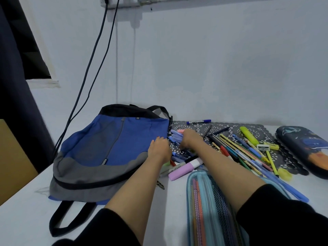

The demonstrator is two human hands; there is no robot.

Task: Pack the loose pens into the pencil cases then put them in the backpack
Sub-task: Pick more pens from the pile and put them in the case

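Note:
A blue and grey backpack (106, 148) lies flat on the white table, zipped. To its right, loose pens, pencils and highlighters (243, 151) are spread over a dark lace mat (276, 132). My right hand (190, 139) curls round a bunch of blue pens (175, 135) at the mat's left end. My left hand (158, 149) rests at the backpack's edge with fingers stretched toward those pens. A light blue mesh pencil case (213, 206) lies open near me. A dark pencil case (305, 148) with a space print sits at far right.
A pink highlighter (182, 169) and a white marker lie between the backpack and the mesh case. A blue marker (198, 121) rests by the wall. Black cables (92, 68) hang down the wall behind the backpack. A brown board (14, 157) stands at the left edge.

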